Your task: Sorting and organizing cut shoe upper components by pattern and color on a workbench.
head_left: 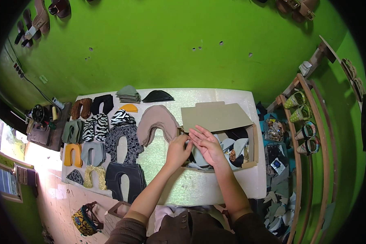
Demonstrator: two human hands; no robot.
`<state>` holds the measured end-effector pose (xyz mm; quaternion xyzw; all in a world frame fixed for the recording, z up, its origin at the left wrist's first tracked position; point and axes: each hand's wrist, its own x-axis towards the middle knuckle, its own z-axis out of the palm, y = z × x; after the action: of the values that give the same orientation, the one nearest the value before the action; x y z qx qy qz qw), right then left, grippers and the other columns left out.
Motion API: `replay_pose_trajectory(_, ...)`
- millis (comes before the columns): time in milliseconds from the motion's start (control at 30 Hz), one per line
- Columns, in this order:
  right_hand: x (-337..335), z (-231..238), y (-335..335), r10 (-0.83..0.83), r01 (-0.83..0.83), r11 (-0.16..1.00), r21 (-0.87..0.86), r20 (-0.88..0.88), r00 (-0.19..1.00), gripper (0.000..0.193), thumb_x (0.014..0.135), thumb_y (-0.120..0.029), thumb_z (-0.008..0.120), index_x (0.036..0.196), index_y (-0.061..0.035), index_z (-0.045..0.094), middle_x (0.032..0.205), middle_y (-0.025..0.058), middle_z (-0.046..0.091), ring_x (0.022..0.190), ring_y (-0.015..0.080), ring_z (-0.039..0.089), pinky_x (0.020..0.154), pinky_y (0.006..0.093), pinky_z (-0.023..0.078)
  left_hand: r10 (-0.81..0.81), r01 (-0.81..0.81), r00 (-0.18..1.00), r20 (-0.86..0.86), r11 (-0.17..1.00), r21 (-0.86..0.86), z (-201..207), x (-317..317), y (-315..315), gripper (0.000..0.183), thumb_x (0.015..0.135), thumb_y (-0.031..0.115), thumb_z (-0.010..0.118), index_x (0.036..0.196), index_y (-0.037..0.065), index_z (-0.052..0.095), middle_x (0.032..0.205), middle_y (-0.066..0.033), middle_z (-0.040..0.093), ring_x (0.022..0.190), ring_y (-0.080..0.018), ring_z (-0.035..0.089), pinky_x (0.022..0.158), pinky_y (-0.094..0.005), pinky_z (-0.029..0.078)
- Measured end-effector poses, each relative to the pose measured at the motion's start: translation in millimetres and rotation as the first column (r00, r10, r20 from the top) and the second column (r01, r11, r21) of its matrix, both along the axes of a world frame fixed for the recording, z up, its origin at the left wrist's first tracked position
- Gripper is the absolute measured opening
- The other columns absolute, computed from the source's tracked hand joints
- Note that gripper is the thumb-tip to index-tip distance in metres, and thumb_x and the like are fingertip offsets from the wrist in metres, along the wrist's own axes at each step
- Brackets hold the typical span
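My left hand (177,152) is at the left end of an open cardboard box (252,142), its fingers curled in and their tips partly hidden by my other hand. What they hold, if anything, does not show. Right beside it, my right hand (208,149) is turned palm up over the box, fingers stretched out and nothing on the palm. Inside the box lie cut pieces in white, grey and black, and a small leopard-print piece (232,155). The box's lid (215,115) is folded back toward the wall. A stack of beige U-shaped pieces (154,118) lies left of the box.
More stacks cover the table's left side, including zebra-print pieces (95,128), patterned grey pieces (122,138) and dark pieces (138,179). A sewing machine (38,116) stands far left. At right, a wooden rack (309,105) holds sandals above a heap of scraps (278,199).
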<state>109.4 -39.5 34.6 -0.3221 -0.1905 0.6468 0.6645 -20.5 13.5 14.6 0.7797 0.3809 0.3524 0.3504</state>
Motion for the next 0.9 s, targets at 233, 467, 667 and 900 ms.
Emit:
replay_pose_trajectory(233, 29, -4, -14, 0.019, -0.019, 1.000, 0.010, -0.004, 1.000, 0.055, 0.076, 0.013, 0.040, 0.129, 0.0013, 0.031, 0.130, 0.0246, 0.036, 0.120, 0.0293, 0.041, 0.101, 0.0364, 0.033, 0.036, -0.036, 0.999, -0.010, 0.998, 0.048, 2, 22, -14, 0.014, 0.077, 0.014, 0.058, 0.084, 0.001, 0.059, 0.080, -0.0149, 0.060, 0.077, -0.0327, 0.056, 0.070, -0.0396, 0.043)
replay_pose_trajectory(467, 43, 0, -18, 0.029, -0.028, 1.000, 0.012, -0.052, 0.998, 0.054, 0.076, 0.013, 0.040, 0.129, 0.0016, 0.031, 0.129, 0.0245, 0.037, 0.120, 0.0276, 0.040, 0.100, 0.0333, 0.035, 0.034, -0.033, 0.999, -0.034, 0.999, 0.021, 8, 31, -18, 0.013, 0.077, 0.013, 0.057, 0.083, 0.002, 0.059, 0.079, -0.0142, 0.061, 0.076, -0.0319, 0.057, 0.070, -0.0400, 0.044)
replay_pose_trajectory(667, 55, -13, -14, -0.016, 0.015, 0.998, -0.053, -0.005, 1.000, 0.051, 0.078, 0.011, 0.042, 0.127, 0.0015, 0.034, 0.130, 0.0201, 0.037, 0.118, 0.0255, 0.043, 0.097, 0.0311, 0.037, 0.019, -0.015, 0.998, -0.060, 0.998, 0.068, 5, 36, -15, 0.012, 0.077, 0.013, 0.057, 0.082, 0.002, 0.059, 0.079, -0.0143, 0.061, 0.076, -0.0313, 0.058, 0.069, -0.0392, 0.045)
replay_pose_trajectory(900, 101, -56, -24, -0.017, 0.103, 0.994, -0.047, 0.840, 0.542, 0.034, 0.080, 0.005, 0.044, 0.112, 0.0001, 0.051, 0.109, 0.0132, 0.058, 0.104, 0.0208, 0.054, 0.087, 0.0280, 0.042, -0.014, 0.011, 0.980, -0.201, 1.000, -0.013, -4, 34, -13, 0.016, 0.079, 0.016, 0.053, 0.085, 0.002, 0.059, 0.081, -0.0151, 0.060, 0.075, -0.0321, 0.058, 0.067, -0.0393, 0.046)
